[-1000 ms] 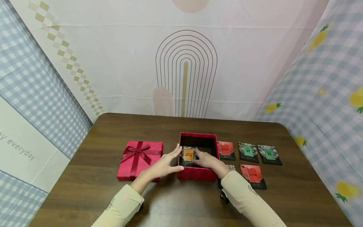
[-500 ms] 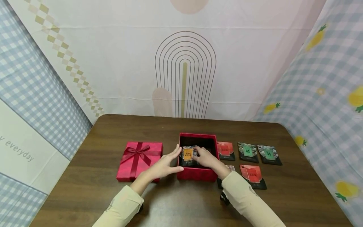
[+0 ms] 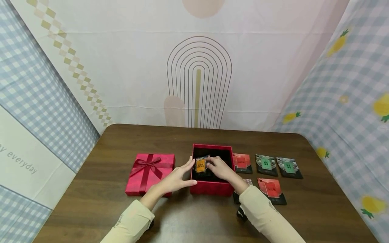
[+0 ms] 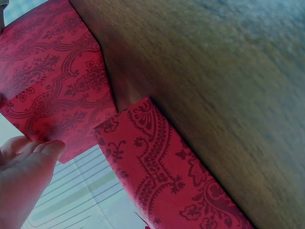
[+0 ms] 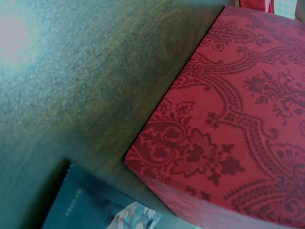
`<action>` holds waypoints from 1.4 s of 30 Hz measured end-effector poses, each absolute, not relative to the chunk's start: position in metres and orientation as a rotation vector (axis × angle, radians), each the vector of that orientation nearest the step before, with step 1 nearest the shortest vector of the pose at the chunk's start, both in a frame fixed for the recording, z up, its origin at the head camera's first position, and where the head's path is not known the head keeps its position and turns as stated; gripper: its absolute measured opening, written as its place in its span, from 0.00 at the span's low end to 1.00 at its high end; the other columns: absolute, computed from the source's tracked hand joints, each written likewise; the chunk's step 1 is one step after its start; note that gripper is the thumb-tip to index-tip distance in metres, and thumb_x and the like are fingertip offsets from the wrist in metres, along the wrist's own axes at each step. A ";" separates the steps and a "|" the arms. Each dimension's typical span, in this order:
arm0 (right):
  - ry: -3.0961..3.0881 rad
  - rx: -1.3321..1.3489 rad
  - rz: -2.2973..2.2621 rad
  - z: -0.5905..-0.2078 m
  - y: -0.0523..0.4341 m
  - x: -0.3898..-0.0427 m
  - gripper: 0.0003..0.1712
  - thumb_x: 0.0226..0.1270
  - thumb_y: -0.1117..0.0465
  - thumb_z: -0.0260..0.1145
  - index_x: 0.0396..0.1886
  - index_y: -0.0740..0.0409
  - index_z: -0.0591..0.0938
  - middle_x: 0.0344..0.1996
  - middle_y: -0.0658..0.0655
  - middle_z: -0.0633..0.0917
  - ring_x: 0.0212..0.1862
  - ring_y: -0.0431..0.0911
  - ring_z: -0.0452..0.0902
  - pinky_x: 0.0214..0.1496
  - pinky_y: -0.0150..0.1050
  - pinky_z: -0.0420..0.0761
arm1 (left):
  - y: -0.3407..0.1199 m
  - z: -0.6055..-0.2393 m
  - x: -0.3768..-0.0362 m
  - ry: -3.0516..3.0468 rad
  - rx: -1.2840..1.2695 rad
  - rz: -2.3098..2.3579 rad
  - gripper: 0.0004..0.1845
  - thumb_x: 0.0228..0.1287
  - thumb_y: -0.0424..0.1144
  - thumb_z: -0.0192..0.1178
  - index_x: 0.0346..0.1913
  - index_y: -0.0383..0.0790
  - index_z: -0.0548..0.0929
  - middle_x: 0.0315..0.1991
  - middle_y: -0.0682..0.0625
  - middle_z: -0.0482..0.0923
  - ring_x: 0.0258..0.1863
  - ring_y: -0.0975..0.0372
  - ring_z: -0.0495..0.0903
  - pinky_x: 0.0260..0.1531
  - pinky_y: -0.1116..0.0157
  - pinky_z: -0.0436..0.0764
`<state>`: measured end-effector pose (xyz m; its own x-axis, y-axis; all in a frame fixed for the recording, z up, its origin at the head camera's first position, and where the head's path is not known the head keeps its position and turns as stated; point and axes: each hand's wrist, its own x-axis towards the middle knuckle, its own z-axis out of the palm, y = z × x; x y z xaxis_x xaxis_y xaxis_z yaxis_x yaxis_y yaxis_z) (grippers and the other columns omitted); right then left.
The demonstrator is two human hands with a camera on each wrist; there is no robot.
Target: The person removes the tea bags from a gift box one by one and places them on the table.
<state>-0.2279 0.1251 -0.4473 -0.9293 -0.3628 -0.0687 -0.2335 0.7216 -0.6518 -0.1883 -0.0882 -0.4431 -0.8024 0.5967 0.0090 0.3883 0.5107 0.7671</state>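
In the head view an open red box (image 3: 209, 188) with a dark inside stands mid-table. A black sachet with an orange label (image 3: 200, 165) is tilted inside it, at the left. My right hand (image 3: 222, 169) reaches into the box and pinches the sachet's right edge between thumb and fingers. My left hand (image 3: 177, 179) is beside the box's left wall, fingers extended toward its rim and thumb apart. In the left wrist view, the left fingertips (image 4: 55, 147) are at the patterned box wall (image 4: 52, 81). The right wrist view shows the box's front wall (image 5: 228, 119), not the right hand.
Left of the box lies its red lid (image 3: 144, 180) with a dark red bow. On the right are red-labelled sachets (image 3: 271, 188) and green-labelled sachets (image 3: 266, 163). Another sachet (image 3: 247, 181) is partly hidden by the right sleeve. The brown table (image 3: 194, 219) surrounds them.
The orange-labelled sachet has tilted and turned slightly inside the box as the right fingers shifted at its right edge. The left hand has stayed by the left wall.
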 end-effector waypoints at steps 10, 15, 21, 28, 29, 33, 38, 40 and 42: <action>2.588 -0.524 -1.080 -0.450 0.124 -0.225 0.20 0.69 0.63 0.51 0.57 0.68 0.72 0.55 0.67 0.74 0.57 0.58 0.68 0.58 0.54 0.67 | -0.089 -0.444 -0.186 2.515 0.871 1.185 0.42 0.61 0.46 0.59 0.70 0.32 0.50 0.71 0.39 0.40 0.67 0.51 0.53 0.62 0.51 0.59; 2.530 -0.606 -1.049 -0.448 0.124 -0.224 0.22 0.69 0.62 0.51 0.59 0.70 0.70 0.56 0.68 0.73 0.60 0.59 0.66 0.60 0.55 0.64 | -0.089 -0.446 -0.187 2.521 0.860 1.171 0.42 0.61 0.47 0.58 0.70 0.34 0.49 0.71 0.41 0.40 0.67 0.51 0.53 0.63 0.52 0.59; 2.507 -0.635 -1.057 -0.448 0.124 -0.225 0.22 0.69 0.63 0.51 0.59 0.71 0.70 0.55 0.68 0.74 0.59 0.58 0.67 0.59 0.55 0.66 | -0.090 -0.446 -0.186 2.517 0.854 1.174 0.42 0.61 0.47 0.58 0.70 0.35 0.49 0.71 0.41 0.40 0.67 0.52 0.52 0.63 0.52 0.58; 2.542 -0.599 -1.097 -0.447 0.125 -0.224 0.22 0.68 0.62 0.52 0.57 0.70 0.72 0.53 0.67 0.77 0.55 0.56 0.72 0.56 0.53 0.70 | -0.089 -0.446 -0.187 2.516 0.870 1.174 0.42 0.61 0.47 0.58 0.70 0.32 0.49 0.71 0.40 0.40 0.67 0.51 0.52 0.63 0.51 0.58; 2.553 -0.600 -1.102 -0.447 0.125 -0.225 0.21 0.68 0.62 0.53 0.57 0.70 0.73 0.52 0.67 0.77 0.55 0.56 0.72 0.55 0.53 0.71 | -0.089 -0.446 -0.187 2.514 0.869 1.176 0.42 0.61 0.47 0.58 0.70 0.33 0.49 0.71 0.40 0.39 0.67 0.51 0.52 0.63 0.51 0.58; 2.603 -0.610 -1.123 -0.446 0.127 -0.226 0.20 0.66 0.63 0.55 0.54 0.70 0.75 0.51 0.67 0.78 0.53 0.56 0.74 0.52 0.51 0.74 | -0.088 -0.445 -0.188 2.512 0.883 1.183 0.42 0.61 0.48 0.58 0.70 0.31 0.49 0.71 0.39 0.40 0.67 0.50 0.52 0.62 0.50 0.58; 2.621 -0.597 -1.173 -0.443 0.129 -0.226 0.19 0.64 0.64 0.58 0.52 0.70 0.76 0.50 0.67 0.79 0.48 0.54 0.77 0.47 0.47 0.77 | -0.088 -0.443 -0.188 2.498 0.866 1.189 0.42 0.61 0.48 0.58 0.70 0.33 0.48 0.71 0.40 0.39 0.68 0.50 0.51 0.63 0.50 0.57; 2.616 -0.590 -1.201 -0.442 0.130 -0.225 0.19 0.62 0.66 0.59 0.52 0.70 0.76 0.49 0.67 0.79 0.45 0.53 0.79 0.44 0.44 0.79 | -0.088 -0.443 -0.188 2.496 0.853 1.187 0.42 0.61 0.48 0.58 0.70 0.34 0.48 0.71 0.41 0.39 0.68 0.51 0.51 0.63 0.51 0.57; 2.609 -0.589 -1.221 -0.441 0.130 -0.225 0.20 0.61 0.67 0.60 0.52 0.70 0.76 0.49 0.68 0.79 0.41 0.51 0.80 0.40 0.40 0.80 | -0.089 -0.443 -0.187 2.503 0.852 1.181 0.42 0.61 0.47 0.58 0.70 0.34 0.48 0.71 0.41 0.39 0.68 0.51 0.51 0.63 0.51 0.57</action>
